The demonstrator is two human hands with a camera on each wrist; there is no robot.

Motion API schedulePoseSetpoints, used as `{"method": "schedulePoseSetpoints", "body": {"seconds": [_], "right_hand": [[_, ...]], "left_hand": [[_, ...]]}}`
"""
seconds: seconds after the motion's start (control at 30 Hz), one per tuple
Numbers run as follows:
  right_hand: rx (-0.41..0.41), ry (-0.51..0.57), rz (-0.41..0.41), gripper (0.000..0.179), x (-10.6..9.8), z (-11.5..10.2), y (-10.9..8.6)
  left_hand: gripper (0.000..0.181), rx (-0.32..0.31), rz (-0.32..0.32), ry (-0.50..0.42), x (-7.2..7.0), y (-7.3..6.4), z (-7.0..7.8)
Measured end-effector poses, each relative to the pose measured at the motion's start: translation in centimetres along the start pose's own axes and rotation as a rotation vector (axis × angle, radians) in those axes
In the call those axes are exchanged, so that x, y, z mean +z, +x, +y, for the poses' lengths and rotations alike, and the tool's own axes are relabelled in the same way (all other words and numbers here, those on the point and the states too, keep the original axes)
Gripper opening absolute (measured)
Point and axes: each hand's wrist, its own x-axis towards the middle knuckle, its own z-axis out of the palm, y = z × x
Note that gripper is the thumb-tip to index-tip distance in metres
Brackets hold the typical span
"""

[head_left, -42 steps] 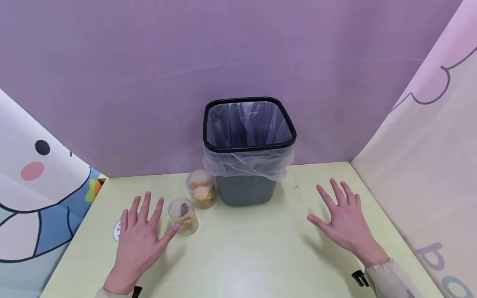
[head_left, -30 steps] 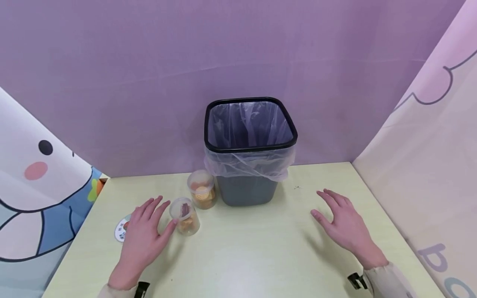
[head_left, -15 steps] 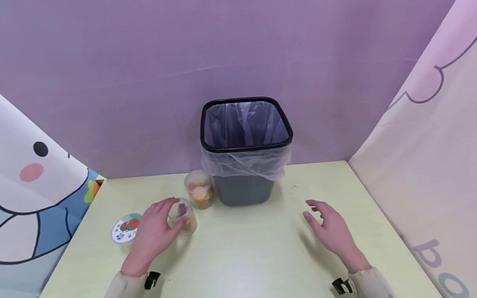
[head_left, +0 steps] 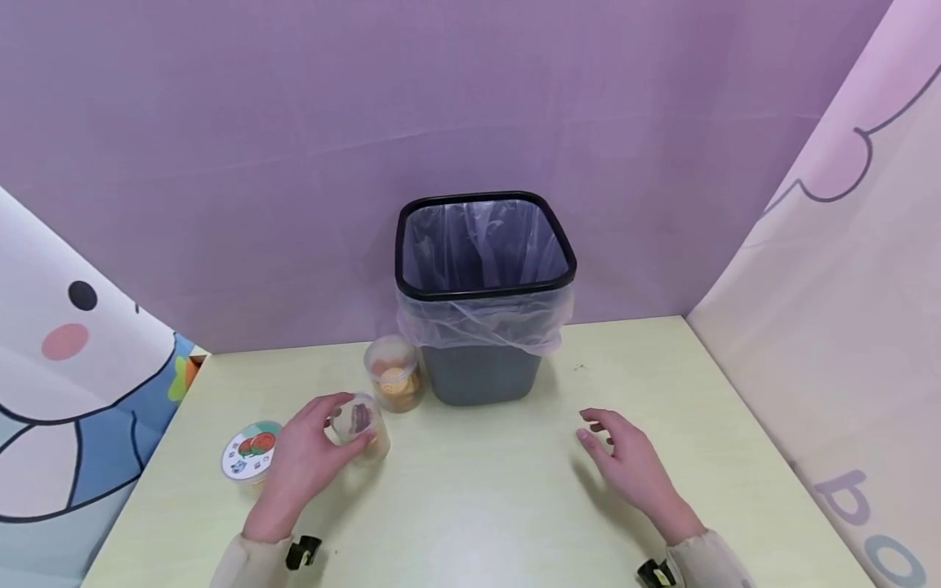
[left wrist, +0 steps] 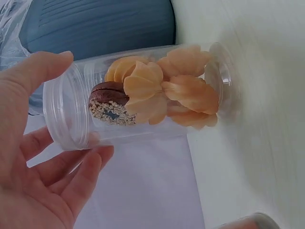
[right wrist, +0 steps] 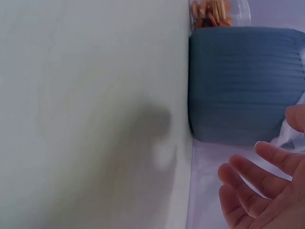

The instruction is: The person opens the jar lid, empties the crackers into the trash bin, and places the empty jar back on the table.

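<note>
My left hand (head_left: 309, 449) is round the top of a clear plastic jar (head_left: 378, 445), thumb on one side of the lid and fingers on the other. In the left wrist view the jar (left wrist: 152, 131) holds pale orange, shell-like pieces and a brown, ring-like piece coated in crumbs. It stands on the table. To the right, my right hand (head_left: 628, 469) hovers over the tabletop with loosely bent fingers and nothing in them. Behind the gripped jar is a second clear jar (head_left: 400, 396) with round biscuits inside.
A grey bin (head_left: 481, 376) with a black rim and a clear liner (head_left: 485, 322) stands at the table's back edge, beside the second jar. Left of my left hand sits a tub (head_left: 250, 453) with a watermelon picture on its lid. Printed cloth walls surround the table (head_left: 470, 506).
My left hand has moved right and closed round the top of the nearer jar, uncovering the watermelon-lidded tub. The right hand has drifted left and nearer, its spread fingers now bent.
</note>
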Motion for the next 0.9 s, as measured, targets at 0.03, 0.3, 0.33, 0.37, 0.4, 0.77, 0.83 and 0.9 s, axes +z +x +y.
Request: {"method": "schedulePoseSetpoints", "body": {"seconds": [0.03, 0.3, 0.33, 0.37, 0.4, 0.77, 0.83, 0.9], "right_hand": [[-0.003, -0.001, -0.005, 0.034, 0.2, 0.0, 0.0], [0.011, 0.075, -0.034, 0.032, 0.9, -0.3, 0.2], [0.016, 0.091, -0.040, 0.032, 1.0, -0.4, 0.2], [0.019, 0.106, -0.045, 0.031, 1.1, -0.4, 0.2], [0.019, 0.118, -0.048, 0.030, 1.1, -0.4, 0.2], [-0.047, 0.187, -0.063, 0.028, 2.1, -1.3, 0.2], [-0.063, 0.196, -0.072, 0.028, 2.4, -1.5, 0.2], [-0.075, 0.212, -0.081, 0.029, 2.7, -1.7, 0.2]], "left_hand": [[0.057, -0.008, -0.003, -0.001, 0.0, 0.0, 0.1], [0.068, -0.041, -0.041, 0.001, -0.2, -0.3, 0.9], [0.067, -0.036, -0.039, 0.001, -0.2, -0.4, 1.0], [0.067, -0.026, -0.037, 0.002, -0.2, -0.4, 1.1], [0.067, -0.017, -0.037, 0.000, -0.2, -0.5, 1.3], [0.066, -0.008, -0.064, -0.084, 0.3, -1.0, 3.9], [0.066, 0.003, -0.069, -0.112, 0.6, -1.1, 4.4], [0.065, 0.015, -0.073, -0.141, 0.9, -1.0, 4.9]]}}
